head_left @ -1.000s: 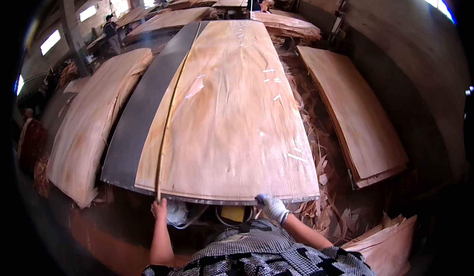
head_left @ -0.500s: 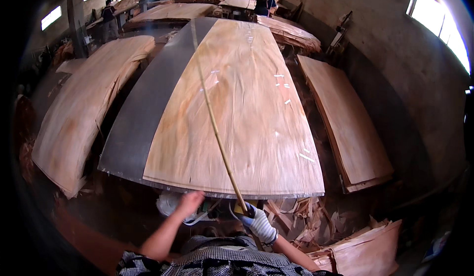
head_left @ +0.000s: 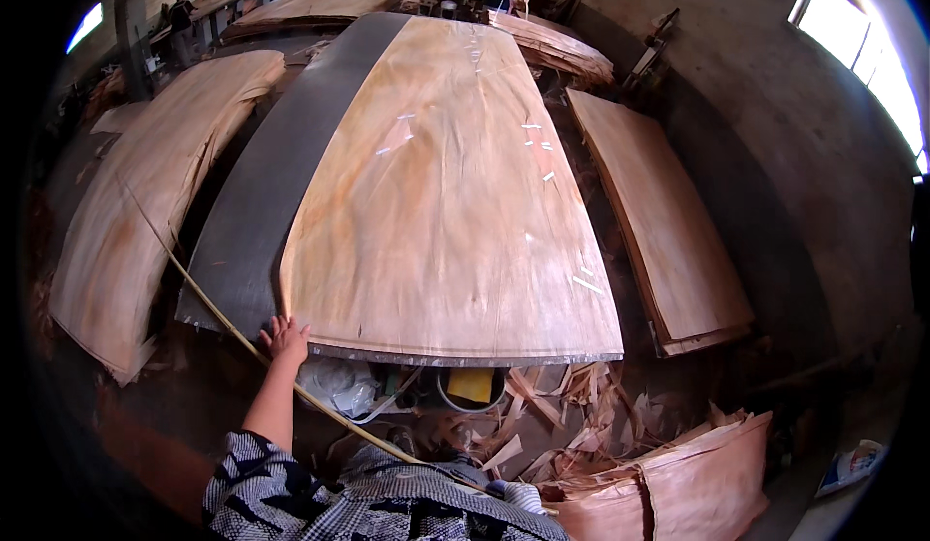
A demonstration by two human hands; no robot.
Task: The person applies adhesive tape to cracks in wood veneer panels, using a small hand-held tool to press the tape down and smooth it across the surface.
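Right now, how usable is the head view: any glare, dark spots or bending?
Head view: window at upper right is blown out; veneer sheet evenly lit; under the table edge it is dim; straight edges bow toward the black fisheye rim; left hand reads sharp.

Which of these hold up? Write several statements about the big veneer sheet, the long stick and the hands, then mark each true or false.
1. The left hand rests at the near left corner of the large pale wooden veneer sheet. True.
2. The long thin yellowish stick lies across the middle of the veneer sheet. False: it slants off to the left, beside the dark grey table.
3. Wood scraps lie on the floor below the table's near edge. True.
4. The left hand wears a white glove. False: it is bare.
5. The veneer sheet covers the whole table. False: a dark strip shows along its left.
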